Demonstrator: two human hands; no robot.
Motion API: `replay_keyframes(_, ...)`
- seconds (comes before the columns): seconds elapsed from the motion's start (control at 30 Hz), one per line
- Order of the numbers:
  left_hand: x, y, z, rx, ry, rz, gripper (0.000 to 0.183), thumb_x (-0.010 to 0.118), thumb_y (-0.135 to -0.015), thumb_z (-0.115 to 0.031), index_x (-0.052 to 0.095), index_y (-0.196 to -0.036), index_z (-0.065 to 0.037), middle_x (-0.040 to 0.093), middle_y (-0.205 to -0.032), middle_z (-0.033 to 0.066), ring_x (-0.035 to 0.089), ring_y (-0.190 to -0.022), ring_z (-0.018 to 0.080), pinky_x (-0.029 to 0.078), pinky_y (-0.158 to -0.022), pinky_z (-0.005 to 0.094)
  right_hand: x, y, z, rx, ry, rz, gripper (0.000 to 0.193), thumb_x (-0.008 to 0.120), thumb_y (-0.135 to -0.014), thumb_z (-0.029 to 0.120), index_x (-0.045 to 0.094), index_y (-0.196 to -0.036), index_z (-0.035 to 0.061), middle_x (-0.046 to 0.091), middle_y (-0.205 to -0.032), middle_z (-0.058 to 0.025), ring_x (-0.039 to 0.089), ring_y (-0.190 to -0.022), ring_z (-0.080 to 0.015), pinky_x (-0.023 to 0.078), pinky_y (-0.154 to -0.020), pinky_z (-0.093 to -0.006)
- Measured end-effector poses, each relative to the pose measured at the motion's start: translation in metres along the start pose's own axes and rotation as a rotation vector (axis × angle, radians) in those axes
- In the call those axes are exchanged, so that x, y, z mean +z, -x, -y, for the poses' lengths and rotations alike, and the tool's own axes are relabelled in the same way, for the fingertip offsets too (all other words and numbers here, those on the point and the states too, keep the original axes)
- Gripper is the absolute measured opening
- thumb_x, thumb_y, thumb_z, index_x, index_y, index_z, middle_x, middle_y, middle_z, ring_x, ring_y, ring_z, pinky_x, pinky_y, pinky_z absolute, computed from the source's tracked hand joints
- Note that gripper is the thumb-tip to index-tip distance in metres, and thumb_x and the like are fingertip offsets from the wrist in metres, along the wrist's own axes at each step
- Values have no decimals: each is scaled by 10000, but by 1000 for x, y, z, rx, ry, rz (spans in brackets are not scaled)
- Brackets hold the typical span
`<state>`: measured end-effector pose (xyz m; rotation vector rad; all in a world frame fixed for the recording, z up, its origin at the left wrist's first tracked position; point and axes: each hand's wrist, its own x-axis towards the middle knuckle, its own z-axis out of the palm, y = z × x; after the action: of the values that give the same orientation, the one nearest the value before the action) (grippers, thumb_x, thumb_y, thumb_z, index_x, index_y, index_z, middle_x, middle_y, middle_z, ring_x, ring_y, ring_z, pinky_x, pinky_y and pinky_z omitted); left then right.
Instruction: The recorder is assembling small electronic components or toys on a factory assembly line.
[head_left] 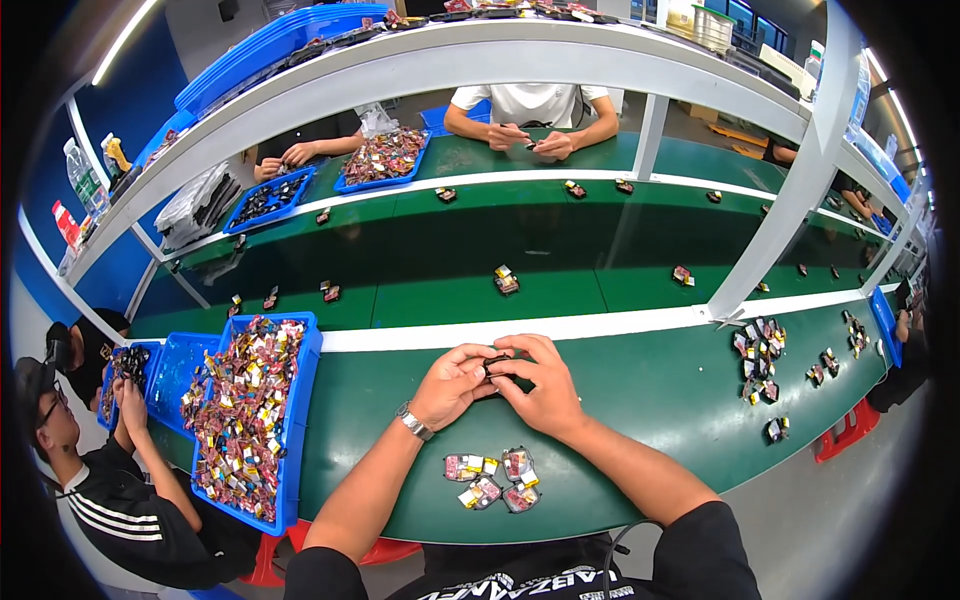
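Green and faintly glossy, the bench (pixel 660 400) spreads under my forearms, a white rail (pixel 390 337) running along its far edge. Near that rail I hold a small dark part (pixel 497 366) between both hands: the fingers of my left hand (pixel 453 386) pinch it from one side, those of my right hand (pixel 540 387) from the other, tips close together around it. Its finer details are too small to tell. A metal watch (pixel 414 422) circles my left wrist. Between my forearms, nearer my body, four small pieces (pixel 484 491) in red, white and yellow lie grouped. To my left, a blue tray (pixel 309 362) is heaped with similar bits (pixel 250 410); well apart to my right rests a dark-edged cluster (pixel 760 348)
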<state>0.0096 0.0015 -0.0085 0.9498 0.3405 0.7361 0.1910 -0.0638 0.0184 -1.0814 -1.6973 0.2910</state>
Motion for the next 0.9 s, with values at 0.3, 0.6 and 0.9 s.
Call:
replay_keyframes(0.3,2,0,5,30,-78,-43,255,560,-979,-100,521,-1221,-28,542,-1356,152,587,-1173,198,519,-953,341,2,0,-3,57,-22,31,189,711,-774,32,728,-957,80,604,-1224,-85,528,-1159,-285,493,-907,-375)
replay_keyframes(0.6,3,2,1,29,-42,-14,249,559,-977,-87,528,-1217,-24,561,-1336,147,601,-1148,188,525,-935,324,0,0,0,-6,16,14,179,716,-760,32,713,-936,62,614,-1214,-90,544,-1142,-302,480,-937,-389)
replay_keyframes(0.9,9,-3,6,2,-65,-70,213,593,-952,-61,550,-1160,-42,569,-1331,148,604,-1158,203,539,-950,356,-4,-1,-2,58,-36,34,228,711,-729,-5,738,-938,81,616,-1232,-98,540,-1161,-313,461,-964,-406)
